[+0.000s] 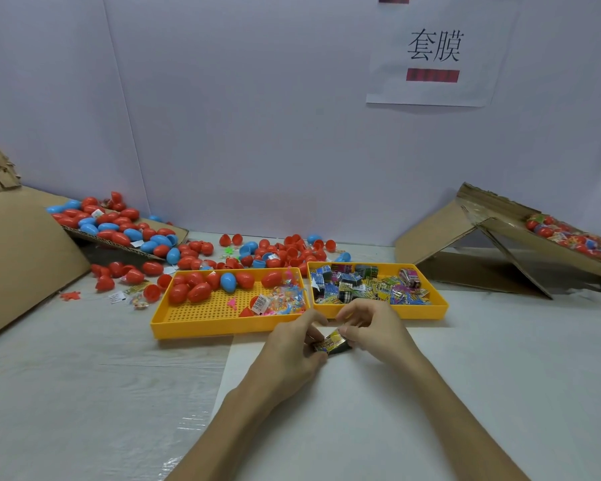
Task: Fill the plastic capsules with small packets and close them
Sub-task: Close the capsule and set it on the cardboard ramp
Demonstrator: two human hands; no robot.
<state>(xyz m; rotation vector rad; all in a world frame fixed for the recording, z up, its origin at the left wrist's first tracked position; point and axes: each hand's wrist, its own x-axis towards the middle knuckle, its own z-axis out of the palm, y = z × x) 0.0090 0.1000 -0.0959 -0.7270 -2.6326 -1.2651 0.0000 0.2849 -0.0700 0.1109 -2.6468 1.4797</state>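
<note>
1. Head view: your left hand (292, 345) and right hand (375, 328) meet over the middle of the counter (84, 376), just on the near side of two yellow trays.
2. Both hands grasp one small packet (331, 341). Your left fingers curl round its left end, and your right thumb and fingers pinch its right end.
3. That packet is yellow and blue with a dark part beneath. You cannot tell whether it touches the counter.
4. Your left tray (202, 326) holds red capsules (198, 291), one blue capsule (228, 282) and small bright toys (285, 296).
5. Your right tray (431, 310) sits just beside it and holds a heap of packets (361, 284).
6. Loose capsules (285, 251) lie along the far edge, and more sit on a cardboard flap (118, 241) toward the far left corner.
7. Tilted cardboard (500, 230) at the far right corner carries more capsules.
</note>
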